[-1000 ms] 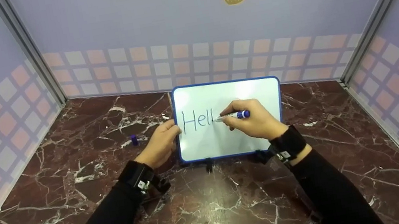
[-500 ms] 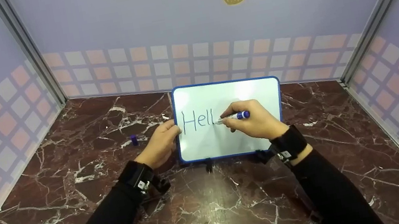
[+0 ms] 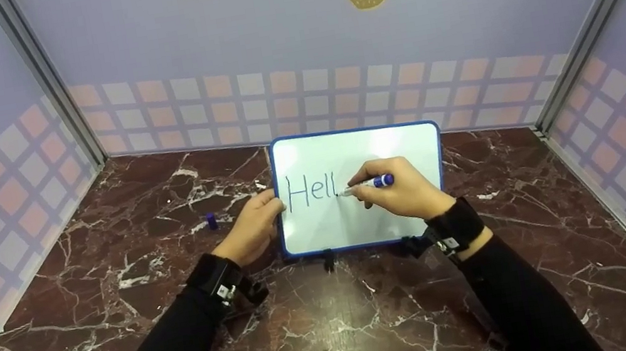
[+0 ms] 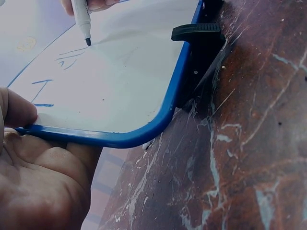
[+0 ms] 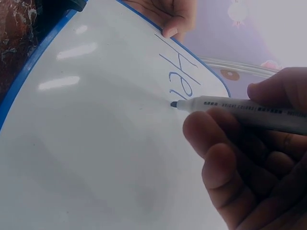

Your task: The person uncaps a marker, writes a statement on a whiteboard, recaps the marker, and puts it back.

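A blue-framed whiteboard [image 3: 322, 231] leans upright on the table, with "Hell" written in blue at its left half. My left hand [image 3: 252, 227] grips its left edge, thumb on the front face and fingers behind, as the left wrist view shows. Between thumb and fingers, my right hand [image 3: 401, 189] pinches a white whiteboard marker [image 5: 249, 111] with a blue end. The marker's dark tip [image 4: 88, 42] is right at the board's surface, by the foot of the last "l". In the right wrist view the remaining fingers curl below the barrel.
A small blue marker cap [image 3: 211, 221] stands on the dark marbled table [image 3: 185, 324], left of my left hand. Black stand feet [image 3: 328, 259] hold the board's lower edge. Patterned lilac walls [image 3: 288, 27] close off the back and sides.
The marker tip has travelled down along the second "l", lengthening that stroke, and the right hand has shifted slightly down and right. The left hand keeps its grip on the board.
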`<state>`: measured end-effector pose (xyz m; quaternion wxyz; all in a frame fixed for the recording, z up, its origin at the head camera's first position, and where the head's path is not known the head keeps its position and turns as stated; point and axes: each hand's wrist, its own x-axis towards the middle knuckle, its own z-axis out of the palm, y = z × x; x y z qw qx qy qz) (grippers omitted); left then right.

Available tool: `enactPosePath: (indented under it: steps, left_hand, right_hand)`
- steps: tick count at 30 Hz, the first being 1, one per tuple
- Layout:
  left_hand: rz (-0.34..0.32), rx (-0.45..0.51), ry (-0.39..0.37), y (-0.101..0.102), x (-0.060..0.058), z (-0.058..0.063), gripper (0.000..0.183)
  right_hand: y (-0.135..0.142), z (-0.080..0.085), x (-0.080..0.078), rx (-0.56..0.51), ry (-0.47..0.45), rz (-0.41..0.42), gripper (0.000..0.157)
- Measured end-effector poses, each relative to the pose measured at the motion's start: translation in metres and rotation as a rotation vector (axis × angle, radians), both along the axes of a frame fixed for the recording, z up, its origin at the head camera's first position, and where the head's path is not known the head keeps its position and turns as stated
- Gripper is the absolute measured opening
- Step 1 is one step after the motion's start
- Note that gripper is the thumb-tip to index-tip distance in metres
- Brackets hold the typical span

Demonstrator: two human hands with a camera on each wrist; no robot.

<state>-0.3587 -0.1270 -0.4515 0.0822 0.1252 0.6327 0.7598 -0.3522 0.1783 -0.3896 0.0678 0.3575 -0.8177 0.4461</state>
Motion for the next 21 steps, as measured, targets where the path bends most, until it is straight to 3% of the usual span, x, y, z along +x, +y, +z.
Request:
enactPosePath:
  steps: [13,21]
  left_hand:
    - [-0.002,0.004,-0.016,0.0013,-0.0001,-0.0043,0.031]
    - [-0.016,0.000,0.001,-0.0005,-0.0005,-0.0004,0.037]
  right_hand:
    - [0.0032,-0.0028,-0.0009,-0.053,0.041,0.007,0.014]
    - [0.0047,0.0005,-0.0027,-0.073,0.063,0.018,0.013]
